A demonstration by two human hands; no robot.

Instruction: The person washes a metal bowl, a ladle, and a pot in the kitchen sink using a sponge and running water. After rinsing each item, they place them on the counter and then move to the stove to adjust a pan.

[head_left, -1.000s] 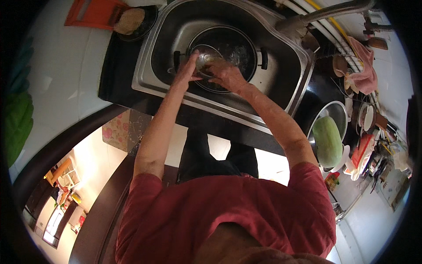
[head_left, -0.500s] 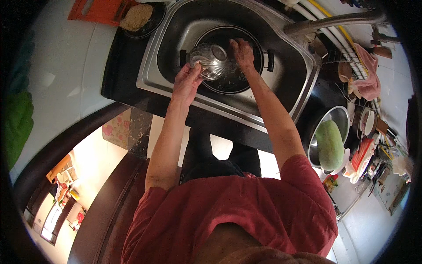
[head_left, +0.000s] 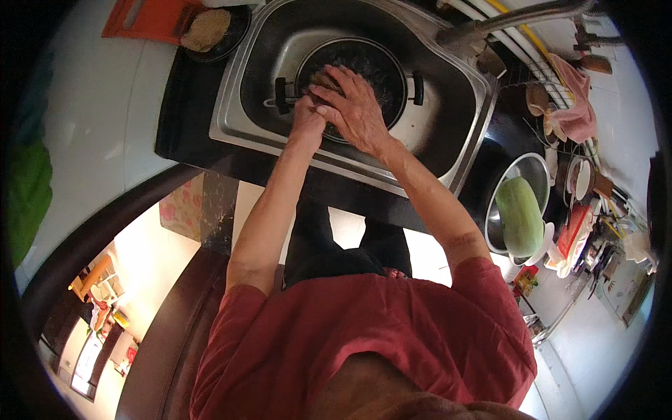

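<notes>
A dark round pot [head_left: 393, 64] with two black side handles sits in the steel sink [head_left: 437, 133], with water in it. Both my hands come together over the pot's near left part. My left hand [head_left: 308, 124] is closed, its thumb up against my right hand, on a clear fluted glass bowl that is now mostly hidden. Across the top lies my right hand [head_left: 355, 108], its fingers stretched out and a little apart. A brownish patch shows beneath those fingertips; I cannot make out what it is.
A metal faucet [head_left: 518, 21] reaches over the sink's far right corner. On the right stands a steel basin [head_left: 495, 220] holding a large green melon [head_left: 520, 213]. An orange-red board [head_left: 150, 17] and a dark dish with a tan sponge-like lump [head_left: 206, 31] lie at the far left.
My right hand has moved left from the pot's far right part onto my left hand. The glass bowl, plainly visible before in my left hand, is now covered. The whole view has shifted slightly.
</notes>
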